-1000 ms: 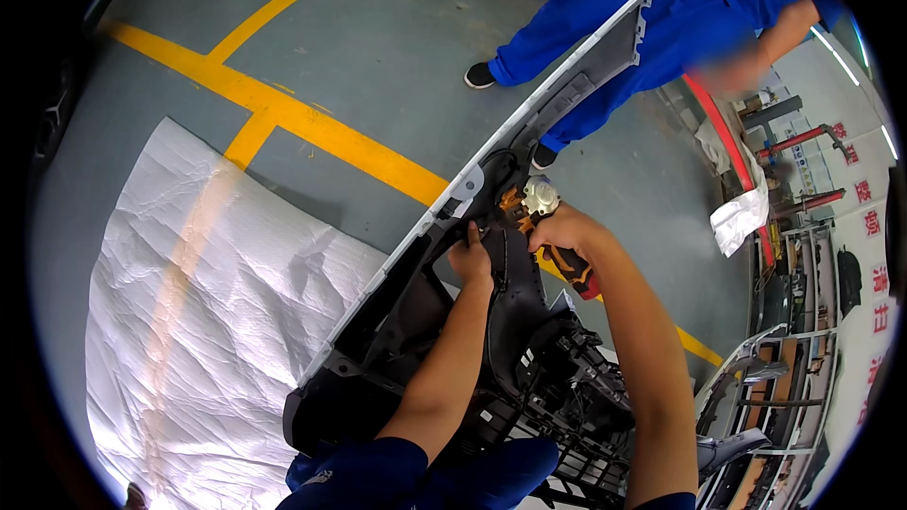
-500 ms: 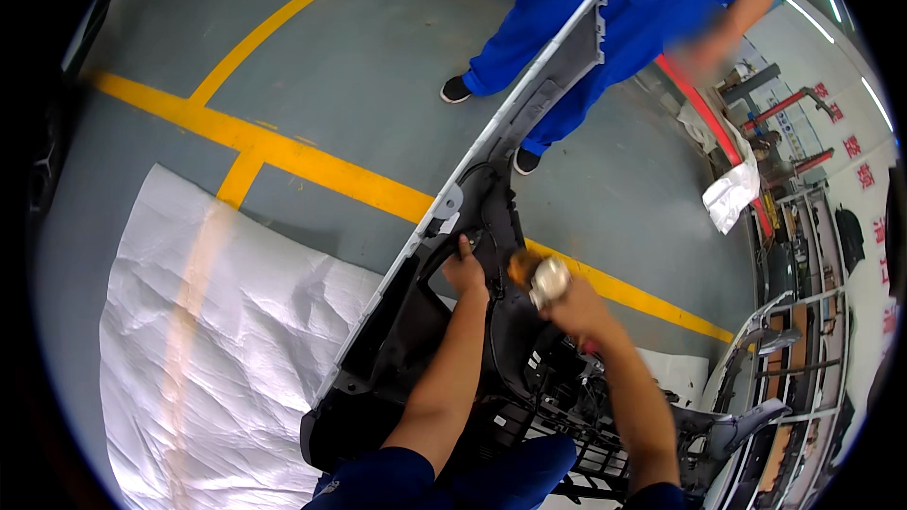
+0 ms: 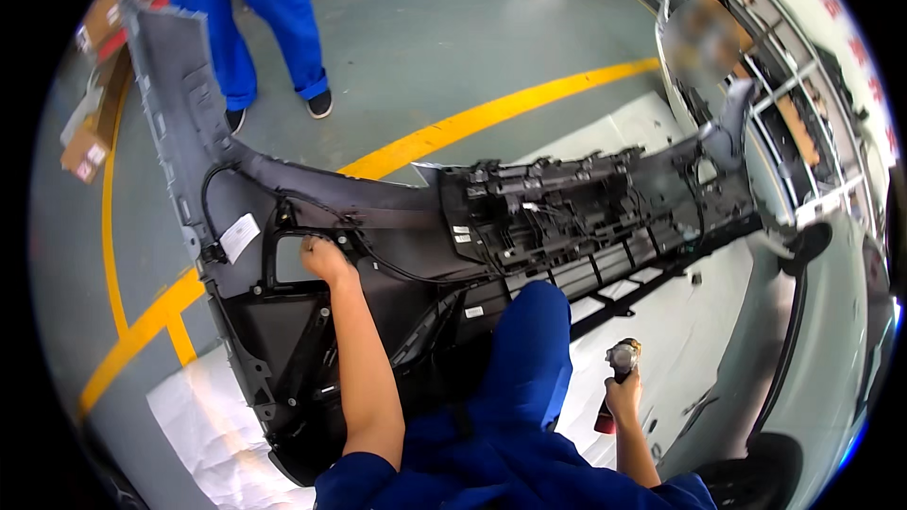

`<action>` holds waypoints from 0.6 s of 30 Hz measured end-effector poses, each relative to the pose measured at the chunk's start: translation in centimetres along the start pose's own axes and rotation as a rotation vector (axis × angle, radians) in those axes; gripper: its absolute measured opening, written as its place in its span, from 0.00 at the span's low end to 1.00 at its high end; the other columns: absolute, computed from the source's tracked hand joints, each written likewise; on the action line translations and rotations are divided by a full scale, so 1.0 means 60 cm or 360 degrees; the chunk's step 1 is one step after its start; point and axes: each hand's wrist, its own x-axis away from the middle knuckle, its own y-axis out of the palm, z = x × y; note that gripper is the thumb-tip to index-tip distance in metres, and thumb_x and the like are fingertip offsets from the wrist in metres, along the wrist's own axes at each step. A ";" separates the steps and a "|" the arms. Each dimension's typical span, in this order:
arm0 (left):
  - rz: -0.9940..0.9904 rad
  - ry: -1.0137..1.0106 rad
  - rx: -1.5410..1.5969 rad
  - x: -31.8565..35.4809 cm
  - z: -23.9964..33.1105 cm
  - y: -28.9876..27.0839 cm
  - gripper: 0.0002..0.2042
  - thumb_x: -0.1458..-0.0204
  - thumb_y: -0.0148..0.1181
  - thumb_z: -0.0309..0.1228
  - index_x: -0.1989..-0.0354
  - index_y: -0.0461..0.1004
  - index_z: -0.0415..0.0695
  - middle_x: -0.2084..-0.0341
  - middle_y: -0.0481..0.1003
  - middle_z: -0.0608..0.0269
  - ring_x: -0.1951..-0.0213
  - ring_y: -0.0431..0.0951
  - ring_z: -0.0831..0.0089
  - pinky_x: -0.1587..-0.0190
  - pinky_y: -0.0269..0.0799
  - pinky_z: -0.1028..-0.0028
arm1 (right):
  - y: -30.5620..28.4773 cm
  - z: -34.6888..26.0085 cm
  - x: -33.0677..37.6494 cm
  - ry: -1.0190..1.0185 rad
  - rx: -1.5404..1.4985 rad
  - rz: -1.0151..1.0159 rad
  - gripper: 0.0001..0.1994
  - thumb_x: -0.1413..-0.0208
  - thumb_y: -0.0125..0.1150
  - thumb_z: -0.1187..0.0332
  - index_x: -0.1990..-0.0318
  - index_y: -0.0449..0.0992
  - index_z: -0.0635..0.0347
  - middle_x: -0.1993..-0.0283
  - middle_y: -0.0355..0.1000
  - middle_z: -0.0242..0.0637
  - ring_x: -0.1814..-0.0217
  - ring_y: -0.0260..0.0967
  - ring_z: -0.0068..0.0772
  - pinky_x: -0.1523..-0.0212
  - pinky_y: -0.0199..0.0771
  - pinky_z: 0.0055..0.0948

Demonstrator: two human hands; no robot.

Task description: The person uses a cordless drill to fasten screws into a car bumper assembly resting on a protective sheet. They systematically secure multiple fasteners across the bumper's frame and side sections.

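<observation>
Bright even overhead light, soft shadows, strong fisheye bending at the black rim, slight blur toward the edges

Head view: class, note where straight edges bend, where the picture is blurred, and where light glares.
Head view: the yellow floor line curves toward the rim, fisheye distortion; a blurred patch sits at the upper right near the racks; the white sheet glares pale; the bumper and left hand are sharp.

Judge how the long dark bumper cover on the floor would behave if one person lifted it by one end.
The bumper cover is long, thin-walled and curved, so it would probably flex and sag. It looks bulky rather than heavy. The wiring clipped inside might snag.
</observation>
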 end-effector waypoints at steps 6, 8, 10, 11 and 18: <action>-0.0486 -0.0658 0.0439 0.211 -0.073 -0.118 0.09 0.37 0.52 0.26 0.55 0.74 0.34 0.63 0.75 0.59 0.60 0.77 0.69 0.55 0.75 0.70 | 0.157 0.231 0.033 0.0702 -0.0049 -0.0459 0.27 0.60 0.67 0.68 0.47 0.73 0.66 0.50 0.77 0.58 0.44 0.75 0.58 0.43 0.74 0.46; -0.0687 -0.1078 0.0280 0.277 -0.104 -0.197 0.08 0.39 0.54 0.23 0.55 0.74 0.33 0.60 0.77 0.56 0.59 0.78 0.66 0.54 0.77 0.70 | 0.219 0.285 0.056 0.0741 0.0117 -0.0583 0.29 0.60 0.68 0.68 0.45 0.72 0.65 0.49 0.77 0.57 0.43 0.75 0.58 0.42 0.74 0.46; -0.0892 -0.1055 0.0076 0.339 -0.111 -0.286 0.07 0.38 0.54 0.23 0.54 0.74 0.34 0.58 0.78 0.53 0.58 0.79 0.64 0.54 0.77 0.71 | 0.267 0.295 0.086 0.0713 0.0255 -0.0730 0.35 0.57 0.66 0.68 0.37 0.64 0.59 0.45 0.74 0.53 0.40 0.72 0.56 0.41 0.72 0.46; -0.0928 -0.1092 -0.0060 0.369 -0.109 -0.319 0.08 0.38 0.53 0.22 0.54 0.74 0.34 0.56 0.78 0.50 0.56 0.79 0.62 0.53 0.78 0.71 | 0.292 0.318 0.107 0.0667 0.0253 -0.0719 0.36 0.57 0.65 0.68 0.35 0.61 0.57 0.44 0.73 0.52 0.40 0.72 0.56 0.40 0.71 0.47; -0.0940 -0.1152 -0.0622 0.420 -0.068 -0.439 0.07 0.38 0.54 0.18 0.54 0.72 0.30 0.52 0.77 0.42 0.48 0.80 0.55 0.50 0.80 0.72 | 0.383 0.349 0.185 0.0654 0.0052 -0.0689 0.39 0.53 0.64 0.73 0.31 0.55 0.52 0.37 0.63 0.46 0.36 0.67 0.52 0.37 0.64 0.53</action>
